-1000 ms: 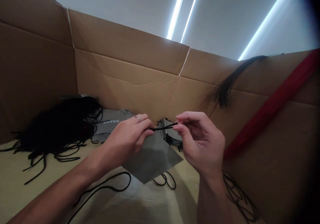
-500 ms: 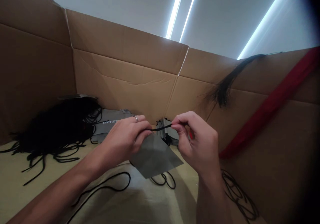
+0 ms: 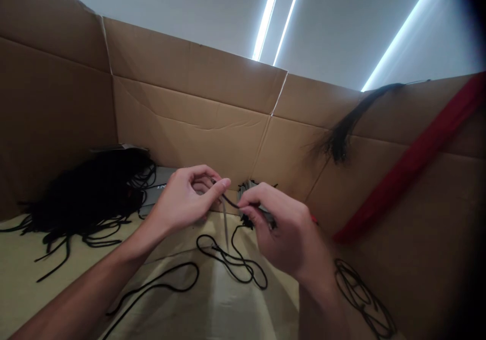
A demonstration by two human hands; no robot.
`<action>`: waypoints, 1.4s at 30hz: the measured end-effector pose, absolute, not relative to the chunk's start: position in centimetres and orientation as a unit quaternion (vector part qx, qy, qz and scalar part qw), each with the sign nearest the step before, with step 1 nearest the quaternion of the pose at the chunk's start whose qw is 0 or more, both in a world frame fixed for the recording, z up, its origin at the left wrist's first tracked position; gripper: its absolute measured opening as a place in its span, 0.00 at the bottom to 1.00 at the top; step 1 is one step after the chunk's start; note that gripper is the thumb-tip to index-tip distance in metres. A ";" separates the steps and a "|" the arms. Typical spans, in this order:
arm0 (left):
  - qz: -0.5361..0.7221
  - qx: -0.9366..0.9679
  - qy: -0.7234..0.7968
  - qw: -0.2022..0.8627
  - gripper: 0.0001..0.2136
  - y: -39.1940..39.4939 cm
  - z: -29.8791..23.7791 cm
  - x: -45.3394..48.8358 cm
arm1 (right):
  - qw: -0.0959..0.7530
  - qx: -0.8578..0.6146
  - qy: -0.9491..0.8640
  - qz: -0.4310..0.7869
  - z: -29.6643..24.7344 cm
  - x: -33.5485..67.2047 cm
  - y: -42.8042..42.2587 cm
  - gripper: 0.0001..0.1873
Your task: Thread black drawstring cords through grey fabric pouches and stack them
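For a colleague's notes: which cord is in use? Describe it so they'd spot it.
Below the brown cardboard wall, find the left hand and right hand. The stretch of black cord held between them is raised in the air, unlike the tangled black heap lying further left.

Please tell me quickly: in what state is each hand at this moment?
Left hand: closed, pinching the black cord.
Right hand: closed, pinching the same cord.
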State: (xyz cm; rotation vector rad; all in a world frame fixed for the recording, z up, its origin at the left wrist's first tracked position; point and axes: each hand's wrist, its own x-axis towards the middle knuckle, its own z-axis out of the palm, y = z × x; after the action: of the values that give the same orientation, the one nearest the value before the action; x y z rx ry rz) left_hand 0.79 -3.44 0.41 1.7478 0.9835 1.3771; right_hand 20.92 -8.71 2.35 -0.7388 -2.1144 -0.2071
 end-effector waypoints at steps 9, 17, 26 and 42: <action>0.423 0.834 0.298 0.191 0.14 -5.6 0.9 -0.5 | 0.436 -0.247 -0.860 -0.102 1.5 19.8 -7.5 0.15; 0.522 0.681 0.280 0.431 0.05 -5.4 1.1 0.1 | 0.462 -0.265 -0.841 -0.094 1.4 19.7 -7.2 0.13; 0.522 0.648 0.273 0.482 0.07 -5.9 1.1 0.1 | 0.465 -0.301 -0.825 -0.116 1.4 20.0 -6.9 0.12; 0.492 0.633 0.286 0.524 0.14 -6.2 1.2 0.1 | 0.429 -0.271 -0.849 -0.148 1.5 20.4 -7.0 0.13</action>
State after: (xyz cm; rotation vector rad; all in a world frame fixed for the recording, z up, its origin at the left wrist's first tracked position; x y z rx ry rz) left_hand 0.10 -6.15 1.25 1.5153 0.6845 1.1774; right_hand 20.38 -7.02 1.50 -0.6767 -2.1185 -0.3700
